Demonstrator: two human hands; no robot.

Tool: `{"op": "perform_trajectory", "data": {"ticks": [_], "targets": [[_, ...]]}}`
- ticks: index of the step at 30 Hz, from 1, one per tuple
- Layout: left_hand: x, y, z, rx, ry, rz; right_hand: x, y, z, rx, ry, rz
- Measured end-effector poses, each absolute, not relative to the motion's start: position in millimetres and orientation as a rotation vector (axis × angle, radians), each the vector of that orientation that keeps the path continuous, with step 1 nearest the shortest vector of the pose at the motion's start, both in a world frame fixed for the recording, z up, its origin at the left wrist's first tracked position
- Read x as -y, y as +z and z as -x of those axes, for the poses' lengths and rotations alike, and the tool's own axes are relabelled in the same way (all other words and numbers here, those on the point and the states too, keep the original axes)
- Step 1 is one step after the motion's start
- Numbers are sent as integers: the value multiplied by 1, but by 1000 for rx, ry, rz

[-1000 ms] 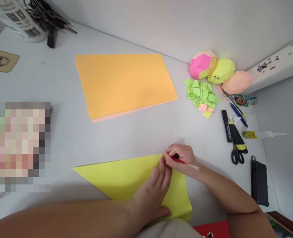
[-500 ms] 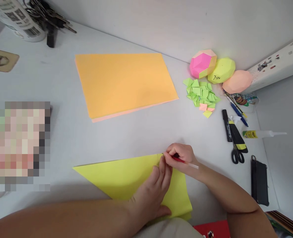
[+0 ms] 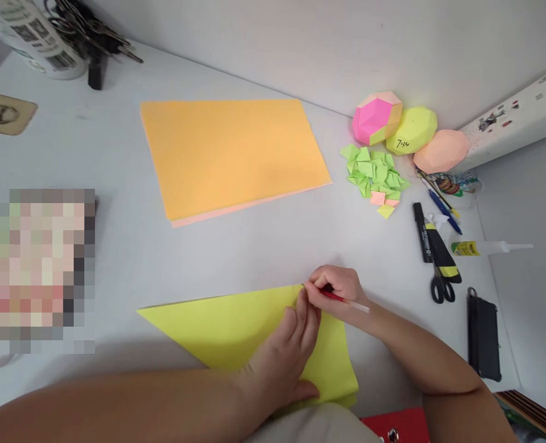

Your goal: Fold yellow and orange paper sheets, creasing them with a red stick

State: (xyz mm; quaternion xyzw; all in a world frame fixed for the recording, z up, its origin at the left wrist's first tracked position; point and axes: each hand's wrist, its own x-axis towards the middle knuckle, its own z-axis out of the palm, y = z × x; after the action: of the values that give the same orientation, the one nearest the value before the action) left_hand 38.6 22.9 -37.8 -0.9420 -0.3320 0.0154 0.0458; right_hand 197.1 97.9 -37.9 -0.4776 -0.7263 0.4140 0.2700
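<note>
A sheet of yellow paper [image 3: 236, 326] lies before me, apparently folded or doubled, its long upper edge running to a point at the left. My left hand [image 3: 284, 351] presses on it, fingers stretched toward the upper edge and thumb held apart lower down. In my right hand [image 3: 335, 289] is a thin red pen [image 3: 340, 298] with a whitish, see-through rear end. Its tip is hidden by my fingers, close to the paper's upper edge and beside my left fingertips. A short faint line crosses the paper there.
Orange paper [image 3: 236, 154] lies beyond my hands. Right of it are small green paper pieces [image 3: 377, 172] and faceted paper balls [image 3: 411, 130]. Scissors [image 3: 441, 271], a black marker [image 3: 422, 234], a glue bottle [image 3: 478, 248] and a black pouch [image 3: 484, 335] are at the right; keys [image 3: 95, 34] at upper left.
</note>
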Motion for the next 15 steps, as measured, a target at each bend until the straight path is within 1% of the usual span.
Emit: {"op": "perform_trajectory", "data": {"ticks": [3,7,10,12,15], "targets": [[-22,-39,-39,1019,40,2891,-100,-39,-198,1839,1201,1293],[-22,-42,-38,1031,17,2932,-110,-38,-201,1369,1464,1312],[-22,-44,-36,1038,8,2963,-122,-40,-207,1203,1629,1244],[-22,-44,-34,1030,0,2990,-131,-44,-211,1174,1608,1209],[-25,-45,-31,1031,-11,3016,-143,-48,-222,1164,1324,1216]]}}
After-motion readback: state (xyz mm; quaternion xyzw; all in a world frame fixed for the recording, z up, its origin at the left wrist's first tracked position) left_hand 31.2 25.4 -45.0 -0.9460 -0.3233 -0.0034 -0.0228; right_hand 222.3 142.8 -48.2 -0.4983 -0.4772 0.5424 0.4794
